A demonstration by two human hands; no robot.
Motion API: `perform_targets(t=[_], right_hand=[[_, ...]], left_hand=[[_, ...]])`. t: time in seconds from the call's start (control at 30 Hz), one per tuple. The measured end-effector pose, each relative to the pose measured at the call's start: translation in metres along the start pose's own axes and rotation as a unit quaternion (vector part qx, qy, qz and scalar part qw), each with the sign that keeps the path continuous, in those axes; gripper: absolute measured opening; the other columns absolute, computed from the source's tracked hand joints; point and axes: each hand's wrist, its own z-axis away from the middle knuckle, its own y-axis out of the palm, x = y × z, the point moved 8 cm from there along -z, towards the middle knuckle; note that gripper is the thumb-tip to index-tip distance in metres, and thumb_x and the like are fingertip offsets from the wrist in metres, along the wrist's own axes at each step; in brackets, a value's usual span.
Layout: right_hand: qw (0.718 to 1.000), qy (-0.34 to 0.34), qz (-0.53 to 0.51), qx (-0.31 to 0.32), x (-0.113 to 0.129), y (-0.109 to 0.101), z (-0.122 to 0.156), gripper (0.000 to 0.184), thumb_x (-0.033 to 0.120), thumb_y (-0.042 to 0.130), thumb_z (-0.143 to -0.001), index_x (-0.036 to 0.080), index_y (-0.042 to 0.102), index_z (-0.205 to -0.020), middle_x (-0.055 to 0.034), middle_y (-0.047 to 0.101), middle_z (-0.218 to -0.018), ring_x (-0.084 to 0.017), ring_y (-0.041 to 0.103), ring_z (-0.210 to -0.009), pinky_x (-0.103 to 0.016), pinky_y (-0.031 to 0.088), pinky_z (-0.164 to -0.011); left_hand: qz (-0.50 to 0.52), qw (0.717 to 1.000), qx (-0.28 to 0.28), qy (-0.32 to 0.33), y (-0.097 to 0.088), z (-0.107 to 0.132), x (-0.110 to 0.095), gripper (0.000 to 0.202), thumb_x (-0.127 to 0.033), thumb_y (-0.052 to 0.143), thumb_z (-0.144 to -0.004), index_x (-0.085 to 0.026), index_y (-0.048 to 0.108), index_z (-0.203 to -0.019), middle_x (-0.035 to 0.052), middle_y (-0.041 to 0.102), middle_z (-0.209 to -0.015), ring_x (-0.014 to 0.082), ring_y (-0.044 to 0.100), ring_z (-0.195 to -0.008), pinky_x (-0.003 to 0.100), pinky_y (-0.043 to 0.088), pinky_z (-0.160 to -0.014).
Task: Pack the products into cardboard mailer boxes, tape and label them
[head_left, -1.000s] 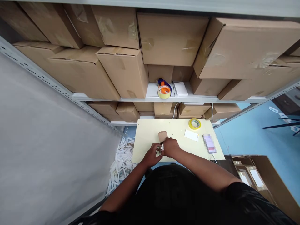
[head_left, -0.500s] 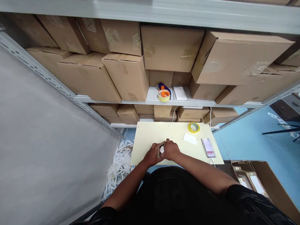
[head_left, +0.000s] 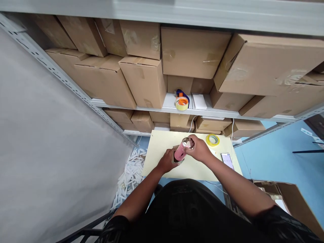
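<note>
My left hand (head_left: 167, 162) is wrapped round a small open cardboard box (head_left: 181, 162) above the table. A pink cylinder (head_left: 180, 153) with a silvery top and a small dark mark stands tilted, most of it out of the box's mouth, its lower end still inside. My right hand (head_left: 198, 147) is closed on the cylinder's silvery upper end, fingers bent over the rim. What lies at that end is partly covered by the fingers.
On the pale table (head_left: 162, 140) lie a yellow tape roll (head_left: 212, 139) and a phone (head_left: 227, 160). A tape dispenser (head_left: 182, 102) sits on the shelf among cardboard boxes (head_left: 143, 81). White strips (head_left: 130, 175) cover the floor at left; an open carton (head_left: 296, 199) stands at right.
The pink cylinder has come up out of the small box, drawn by my right hand up and to the right. My left hand stays on the box. The view has shifted slightly.
</note>
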Motion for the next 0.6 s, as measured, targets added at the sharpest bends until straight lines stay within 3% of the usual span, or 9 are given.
perform_targets(t=[0.13,0.27,0.37,0.47,0.53,0.6], right_hand=[[0.999,-0.012,-0.028,-0.037,0.010,-0.025,-0.009,0.030,0.039,0.071,-0.068,0.024,0.057,-0.091,0.0057,0.055,-0.070,-0.014,0.050,-0.063,-0.026,0.034,-0.058],[0.993,-0.001,-0.096,-0.070,0.003,-0.032,-0.017,0.029,0.042,0.072,-0.071,0.024,0.053,-0.083,0.0074,0.047,-0.068,-0.012,0.044,-0.061,-0.025,0.034,-0.058],[0.977,0.020,-0.197,-0.079,-0.004,-0.025,-0.024,0.038,0.056,0.072,-0.075,0.023,0.052,-0.082,0.0065,0.045,-0.069,-0.013,0.045,-0.063,-0.025,0.037,-0.058],[0.940,0.025,-0.337,-0.040,0.001,-0.013,-0.025,0.049,0.068,0.069,-0.077,0.022,0.056,-0.089,0.0033,0.053,-0.074,-0.015,0.051,-0.066,-0.027,0.043,-0.058],[0.903,-0.007,-0.430,0.021,0.015,-0.004,-0.020,0.051,0.068,0.067,-0.080,0.022,0.061,-0.101,-0.0006,0.061,-0.085,-0.017,0.056,-0.072,-0.029,0.047,-0.063],[0.858,-0.030,-0.504,0.097,0.028,0.006,-0.010,0.050,0.061,0.068,-0.082,0.023,0.063,-0.116,-0.0027,0.066,-0.095,-0.018,0.058,-0.076,-0.030,0.049,-0.067]], left_hand=[[-0.033,0.999,-0.009,-0.015,-0.009,0.004,-0.002,0.114,-0.043,0.093,-0.060,-0.022,0.034,-0.155,0.0202,0.039,-0.157,0.0441,0.036,-0.147,0.061,0.033,-0.120],[-0.008,0.996,-0.078,0.031,-0.038,0.014,-0.041,0.110,-0.047,0.086,-0.071,-0.023,0.025,-0.160,0.0193,0.026,-0.167,0.0423,0.023,-0.155,0.061,0.024,-0.125],[0.076,0.992,-0.098,0.031,-0.052,0.014,-0.075,0.105,-0.046,0.089,-0.070,-0.023,0.033,-0.156,0.0181,0.038,-0.160,0.0403,0.039,-0.147,0.057,0.035,-0.120],[0.215,0.972,-0.096,-0.020,-0.056,0.008,-0.089,0.087,-0.046,0.087,-0.072,-0.025,0.045,-0.145,0.0144,0.058,-0.140,0.0333,0.061,-0.121,0.051,0.052,-0.103],[0.350,0.934,-0.063,-0.031,-0.051,0.007,-0.094,0.079,-0.049,0.082,-0.076,-0.024,0.047,-0.142,0.0135,0.062,-0.134,0.0308,0.066,-0.109,0.047,0.057,-0.090],[0.486,0.873,-0.007,-0.036,-0.042,0.010,-0.099,0.074,-0.052,0.076,-0.080,-0.021,0.049,-0.141,0.0156,0.063,-0.132,0.0309,0.069,-0.102,0.043,0.059,-0.080]])
